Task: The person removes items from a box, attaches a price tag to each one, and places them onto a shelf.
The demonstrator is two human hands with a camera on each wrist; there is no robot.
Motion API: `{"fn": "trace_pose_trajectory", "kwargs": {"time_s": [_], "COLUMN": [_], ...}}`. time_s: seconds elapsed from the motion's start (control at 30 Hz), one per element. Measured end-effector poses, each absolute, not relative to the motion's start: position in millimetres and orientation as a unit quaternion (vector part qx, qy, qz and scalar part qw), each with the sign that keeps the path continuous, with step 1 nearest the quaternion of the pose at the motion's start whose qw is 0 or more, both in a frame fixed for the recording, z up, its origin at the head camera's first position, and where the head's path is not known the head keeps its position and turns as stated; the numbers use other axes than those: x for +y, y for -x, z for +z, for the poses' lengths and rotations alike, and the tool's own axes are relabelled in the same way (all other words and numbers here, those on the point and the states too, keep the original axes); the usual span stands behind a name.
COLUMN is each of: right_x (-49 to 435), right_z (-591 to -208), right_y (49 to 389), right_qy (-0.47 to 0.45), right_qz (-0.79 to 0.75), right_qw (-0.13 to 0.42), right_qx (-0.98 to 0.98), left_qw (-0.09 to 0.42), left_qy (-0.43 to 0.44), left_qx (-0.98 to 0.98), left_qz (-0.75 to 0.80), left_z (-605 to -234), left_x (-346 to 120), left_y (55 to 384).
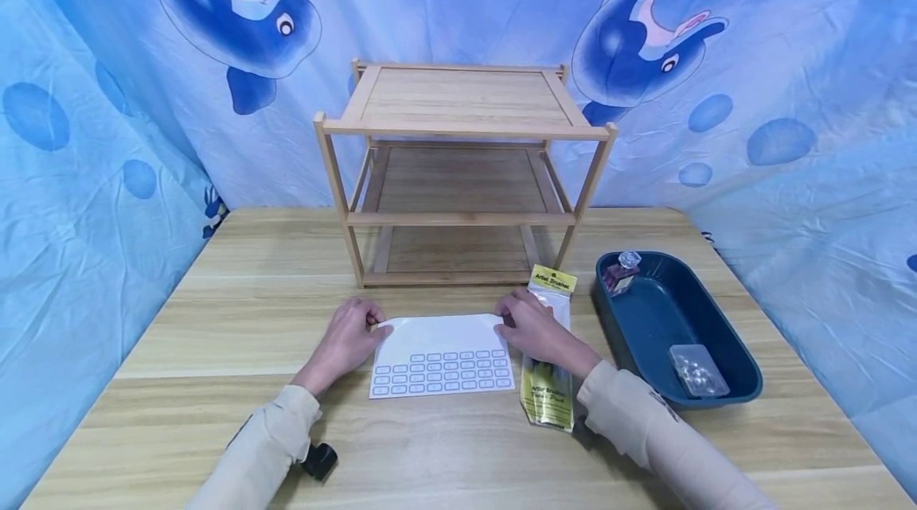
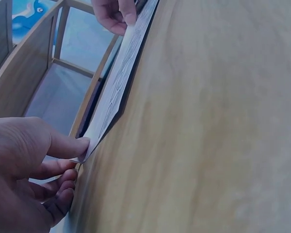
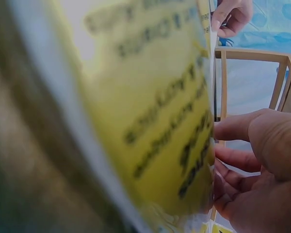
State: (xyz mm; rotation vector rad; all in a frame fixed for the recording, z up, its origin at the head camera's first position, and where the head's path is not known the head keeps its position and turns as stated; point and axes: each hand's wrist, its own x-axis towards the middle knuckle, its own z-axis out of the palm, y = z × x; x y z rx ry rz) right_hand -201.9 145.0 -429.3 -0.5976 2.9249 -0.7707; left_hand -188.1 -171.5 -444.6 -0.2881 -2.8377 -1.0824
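Pinching with left hand (image 1: 347,341) and right hand (image 1: 536,326) alike, thumb against fingers, at the far corners of a white sheet (image 1: 442,344); located over the surface (image 1: 458,458), in front of the wooden rack (image 1: 466,219). Could crease or tear from uneven pulling, or catch on the brush packet (image 1: 548,402) close beside its right edge. Set with long axis left to right, printed boxes (image 1: 442,375) toward the near side.

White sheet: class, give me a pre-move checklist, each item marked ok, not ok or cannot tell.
1. Left hand pinching white sheet at far left corner: ok.
2. Right hand pinching its far right corner: ok.
3. Brush packet clear of right hand: not ok, overlapped in head view.
4. Tub clear of sheet: ok, off to the right.
5. Printed labels right way up: cannot tell, too small.
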Motion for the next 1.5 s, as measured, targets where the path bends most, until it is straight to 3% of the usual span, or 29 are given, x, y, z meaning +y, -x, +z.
{"fn": "trace_pose_trajectory", "kwargs": {"time_s": [0.57, 1.07, 1.5], "right_x": [154, 163, 163], "right_z": [-434, -428, -422], "right_y": [203, 199, 196], "right_qy": [0.227, 0.219, 0.179], "right_qz": [-0.333, -0.462, -0.481], "right_qw": [-0.022, -0.05, -0.073], "right_qx": [0.915, 0.858, 0.855], "left_qw": [0.028, -0.02, -0.11], "left_qy": [0.104, 0.078, 0.071], "left_qx": [-0.9, -0.816, -0.728], "left_qz": [-0.423, -0.573, -0.673], "left_z": [-445, -442, -444], "left_x": [-170, -170, -165], "left_y": [186, 184, 179]}}
